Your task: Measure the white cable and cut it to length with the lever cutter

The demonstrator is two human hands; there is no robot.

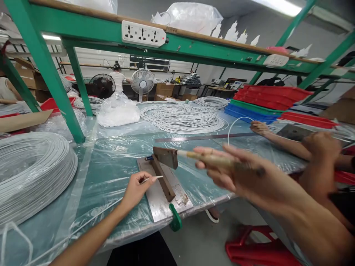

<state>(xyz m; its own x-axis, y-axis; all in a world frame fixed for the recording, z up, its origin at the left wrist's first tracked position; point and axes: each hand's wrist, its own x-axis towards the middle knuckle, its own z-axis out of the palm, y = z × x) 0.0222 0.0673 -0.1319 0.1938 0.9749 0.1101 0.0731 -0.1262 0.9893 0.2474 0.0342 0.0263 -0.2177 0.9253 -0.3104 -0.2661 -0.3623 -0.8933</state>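
Note:
My left hand (136, 190) pinches a thin white cable (159, 177) close to its end, which points right over the cutter's long metal bar (163, 181). The rest of the cable trails down to the lower left across the table. In my right hand (235, 173), somewhat blurred, lies the worn pale handle (216, 160) of the lever cutter, with fingers loosely curled beneath it. That handle runs to a raised brown metal blade (166, 157), hinged near a small blue spring (149, 158). The cutter's metal base plate (158, 207) sits at the table edge.
A green clamp (175, 218) is on the table edge. Coiled white cable lies left (36, 166) and behind (185, 116), with a steel ruler (205, 137) in front. At right, a co-worker's hand (260, 128) holds cable near stacked trays (269, 96). A red stool (257, 245) stands below.

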